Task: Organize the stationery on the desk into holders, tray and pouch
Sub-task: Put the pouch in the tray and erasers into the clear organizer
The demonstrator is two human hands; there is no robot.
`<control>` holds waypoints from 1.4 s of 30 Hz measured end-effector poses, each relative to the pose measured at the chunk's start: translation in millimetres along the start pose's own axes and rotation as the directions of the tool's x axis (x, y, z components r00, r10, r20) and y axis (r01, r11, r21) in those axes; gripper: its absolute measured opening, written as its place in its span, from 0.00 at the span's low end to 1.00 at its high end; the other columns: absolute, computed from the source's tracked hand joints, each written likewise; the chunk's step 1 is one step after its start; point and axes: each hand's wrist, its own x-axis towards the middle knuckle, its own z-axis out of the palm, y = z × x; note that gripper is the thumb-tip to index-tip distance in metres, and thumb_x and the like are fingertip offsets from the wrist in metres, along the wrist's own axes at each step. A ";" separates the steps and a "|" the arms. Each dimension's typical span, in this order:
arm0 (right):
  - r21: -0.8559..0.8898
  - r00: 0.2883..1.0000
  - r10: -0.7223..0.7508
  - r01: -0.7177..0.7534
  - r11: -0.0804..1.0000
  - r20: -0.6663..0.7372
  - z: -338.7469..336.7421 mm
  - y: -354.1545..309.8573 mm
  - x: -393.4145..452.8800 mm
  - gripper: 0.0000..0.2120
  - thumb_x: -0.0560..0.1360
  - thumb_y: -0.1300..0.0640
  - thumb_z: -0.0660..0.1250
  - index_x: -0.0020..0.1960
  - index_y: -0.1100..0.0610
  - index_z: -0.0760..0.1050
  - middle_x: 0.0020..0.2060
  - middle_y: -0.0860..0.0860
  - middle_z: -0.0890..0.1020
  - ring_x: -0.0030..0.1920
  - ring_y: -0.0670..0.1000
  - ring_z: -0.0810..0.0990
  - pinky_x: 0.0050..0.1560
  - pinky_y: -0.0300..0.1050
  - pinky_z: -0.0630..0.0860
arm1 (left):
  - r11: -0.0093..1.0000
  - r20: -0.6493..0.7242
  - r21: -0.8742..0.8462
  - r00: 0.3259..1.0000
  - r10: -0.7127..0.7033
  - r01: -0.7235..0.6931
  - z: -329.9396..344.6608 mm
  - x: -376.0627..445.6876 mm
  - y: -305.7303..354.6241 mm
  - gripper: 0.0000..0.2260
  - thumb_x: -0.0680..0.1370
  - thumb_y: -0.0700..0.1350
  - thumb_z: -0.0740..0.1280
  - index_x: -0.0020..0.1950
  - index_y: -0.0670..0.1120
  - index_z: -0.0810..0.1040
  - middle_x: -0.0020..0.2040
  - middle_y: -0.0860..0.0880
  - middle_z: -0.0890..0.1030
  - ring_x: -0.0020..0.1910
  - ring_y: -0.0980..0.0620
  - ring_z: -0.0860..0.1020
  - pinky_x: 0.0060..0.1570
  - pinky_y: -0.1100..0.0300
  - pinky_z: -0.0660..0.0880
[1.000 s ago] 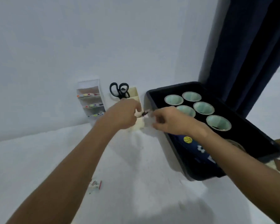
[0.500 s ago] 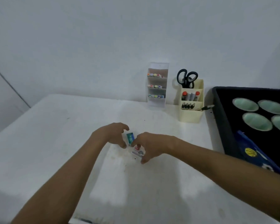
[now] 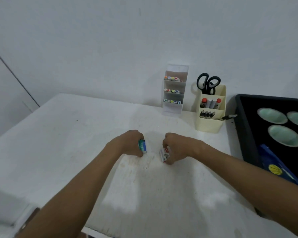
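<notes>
On the white desk (image 3: 76,143) my left hand (image 3: 127,143) grips a small green and blue box (image 3: 142,146). A hand's width to the right, my right hand (image 3: 177,147) grips a small white and red box (image 3: 164,154). At the back stand a clear tiered holder (image 3: 175,90) with rows of coloured markers and a cream holder (image 3: 209,124) with black scissors (image 3: 207,83), markers and pens. One pen (image 3: 228,117) sticks out sideways from the cream holder. A black tray (image 3: 246,134) on the right holds a blue pouch (image 3: 279,167).
Several pale green bowls (image 3: 284,135) sit inside the black tray. The white wall runs right behind the holders. The desk's left edge slopes away at the far left, and its front edge lies near the bottom of the view.
Both hands came back from the cream holder to the middle of the desk and took hold of the small boxes. Since half a second ago they have moved apart, each with a box.
</notes>
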 end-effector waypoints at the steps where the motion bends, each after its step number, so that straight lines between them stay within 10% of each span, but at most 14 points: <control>1: 0.007 1.000 0.019 -0.019 1.000 -0.025 -0.6 5.3 0.1 0.29 0.66 0.43 0.75 0.60 0.57 0.74 0.54 0.52 0.72 0.50 0.50 0.74 0.49 0.40 0.72 | 1.000 -0.004 -0.002 1.000 0.000 0.000 0.8 0.9 0.5 0.27 0.68 0.52 0.75 0.64 0.49 0.73 0.57 0.50 0.73 0.51 0.52 0.72 0.54 0.56 0.75; 35: 0.250 0.985 0.097 -0.058 0.966 -0.144 2.1 34.4 9.7 0.28 0.66 0.47 0.77 0.62 0.54 0.75 0.53 0.50 0.75 0.53 0.49 0.75 0.51 0.37 0.71 | 0.998 0.003 0.028 0.998 0.065 -0.065 1.4 30.4 19.4 0.35 0.67 0.54 0.77 0.70 0.47 0.69 0.62 0.48 0.71 0.61 0.48 0.71 0.60 0.54 0.73; 42: 0.363 0.963 0.257 -0.212 0.908 -0.080 -0.7 36.6 5.9 0.45 0.67 0.52 0.76 0.77 0.50 0.55 0.63 0.54 0.66 0.64 0.53 0.70 0.59 0.43 0.73 | 0.998 -0.065 -0.062 0.998 0.015 -0.019 7.8 22.2 18.5 0.43 0.68 0.52 0.76 0.76 0.48 0.57 0.71 0.46 0.63 0.69 0.45 0.65 0.64 0.50 0.71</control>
